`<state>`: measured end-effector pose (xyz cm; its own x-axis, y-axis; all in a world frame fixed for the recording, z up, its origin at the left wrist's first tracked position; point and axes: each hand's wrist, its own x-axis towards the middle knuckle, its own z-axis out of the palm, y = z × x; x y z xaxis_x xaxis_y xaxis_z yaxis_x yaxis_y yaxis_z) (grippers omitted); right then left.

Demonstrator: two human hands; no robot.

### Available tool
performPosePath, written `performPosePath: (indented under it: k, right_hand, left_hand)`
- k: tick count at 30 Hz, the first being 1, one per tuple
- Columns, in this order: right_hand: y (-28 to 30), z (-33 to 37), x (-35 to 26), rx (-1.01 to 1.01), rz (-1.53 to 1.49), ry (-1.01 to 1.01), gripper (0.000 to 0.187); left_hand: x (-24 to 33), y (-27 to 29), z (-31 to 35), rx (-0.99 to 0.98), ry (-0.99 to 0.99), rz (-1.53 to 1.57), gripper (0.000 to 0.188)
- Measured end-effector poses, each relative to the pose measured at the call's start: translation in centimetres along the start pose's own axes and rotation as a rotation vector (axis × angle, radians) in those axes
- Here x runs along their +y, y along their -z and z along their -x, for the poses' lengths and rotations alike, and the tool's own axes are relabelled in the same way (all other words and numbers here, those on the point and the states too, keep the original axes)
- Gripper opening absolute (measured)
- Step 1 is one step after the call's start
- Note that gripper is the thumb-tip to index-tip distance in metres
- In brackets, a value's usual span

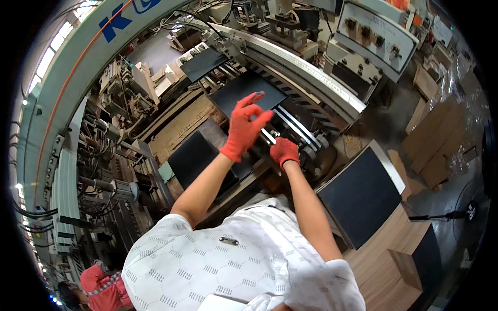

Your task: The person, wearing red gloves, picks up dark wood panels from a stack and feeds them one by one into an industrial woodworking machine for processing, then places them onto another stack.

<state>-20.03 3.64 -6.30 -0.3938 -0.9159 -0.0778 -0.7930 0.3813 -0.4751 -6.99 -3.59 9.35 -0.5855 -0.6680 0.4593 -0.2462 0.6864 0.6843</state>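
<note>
Standing at a big grey-green framed panel-working machine. Facing a long metal beam with a scale, running diagonally across the far side, with a light-grey control box just beyond. Having a stack of dark panels to the right, wood-grain boards at its near edge. Working over a dark flat panel, lying in the machine on the near side of the beam, next to bright metal rails. Seeing a second dark panel farther off to the left, plus a black panel beside the left forearm. Holding left hand, red-gloved, up in front of the dark flat panel's near edge: thumb and forefinger spread apart, gripping nothing; can't tell about contact. Holding right hand, also red-gloved, curled by the rails; can't tell if closed on anything.
</note>
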Motion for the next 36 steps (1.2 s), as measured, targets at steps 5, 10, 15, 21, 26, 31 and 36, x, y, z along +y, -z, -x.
performPosePath:
  k: [5, 10, 15, 21, 26, 31, 36]
  right_hand:
    - [-4.5, -1.2, 3.9, -0.047, 0.110, 0.036, 0.028]
    - [-1.4, 0.4, 1.8, 0.046, -0.254, 0.047, 0.028]
    - [0.6, 0.4, -0.8, -0.081, 0.024, -0.016, 0.044]
    - [0.4, 1.1, 0.6, -0.019, -0.056, -0.037, 0.036]
    - [0.0, 0.7, 0.3, 0.027, -0.055, 0.027, 0.037]
    - [1.3, 0.7, -0.5, -0.065, -0.043, -0.010, 0.036]
    - [1.0, 0.7, 0.1, -0.044, -0.042, 0.009, 0.035]
  left_hand:
    - [16.4, 4.0, 1.7, -0.433, -0.172, 0.944, 0.046]
    - [22.3, 7.3, 5.1, -0.464, -0.509, 1.384, 0.031]
    - [22.1, 8.5, 7.4, -0.328, -0.557, 1.404, 0.030]
    - [23.0, 7.4, 7.9, -0.312, -0.535, 1.420, 0.030]
    - [23.6, 5.6, 8.3, -0.281, -0.519, 1.445, 0.030]
    - [23.3, 4.6, 8.2, -0.283, -0.514, 1.476, 0.030]
    - [23.3, 3.7, 7.8, -0.298, -0.529, 1.493, 0.031]
